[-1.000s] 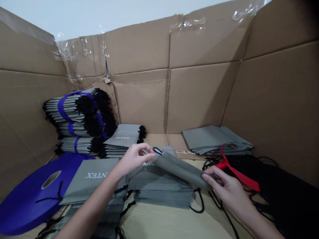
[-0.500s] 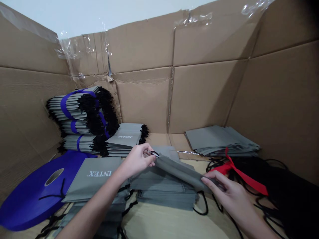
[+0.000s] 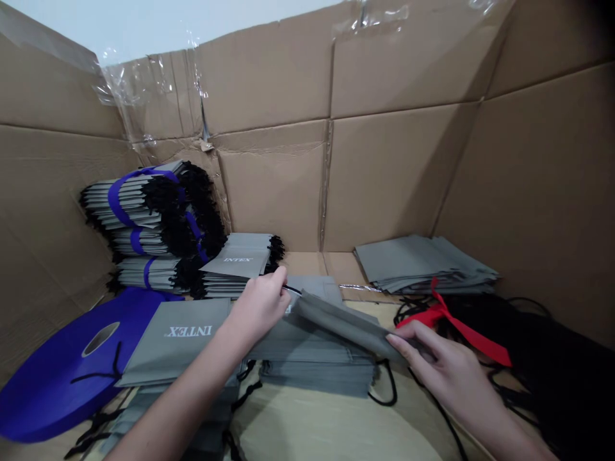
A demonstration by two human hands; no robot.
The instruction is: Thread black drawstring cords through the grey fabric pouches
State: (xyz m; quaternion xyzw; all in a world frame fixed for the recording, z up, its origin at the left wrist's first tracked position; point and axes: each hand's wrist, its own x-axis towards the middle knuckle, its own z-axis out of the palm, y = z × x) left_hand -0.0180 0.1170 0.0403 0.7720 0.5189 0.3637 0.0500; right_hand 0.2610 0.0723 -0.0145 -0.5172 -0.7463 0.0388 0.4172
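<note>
A grey drawstring bag (image 3: 346, 320) spans the space between my hands, above a stack of grey bags (image 3: 317, 378). My left hand (image 3: 264, 299) is closed on a black cord (image 3: 292, 290) that comes out of the bag's left end. Between thumb and fingers, my right hand (image 3: 427, 352) pinches the bag's right end. A black cord hangs below that hand. Left of the stack lies a grey bag printed INTEX (image 3: 182, 333), on top of other bags with knotted black cords.
Bundles of bags tied with purple bands (image 3: 137, 205) stand at the back left, above a purple ribbon roll (image 3: 43, 371). Further grey pieces (image 3: 423, 262) lie at the back right. Black cords (image 3: 557, 378) with a red tie (image 3: 473, 333) are at right. Cardboard walls (image 3: 273, 186) surround the table.
My left hand has turned and pulled slightly up and left, drawing more black cord out of the bag's end. My right hand keeps its pinch. The whole view has shifted a little.
</note>
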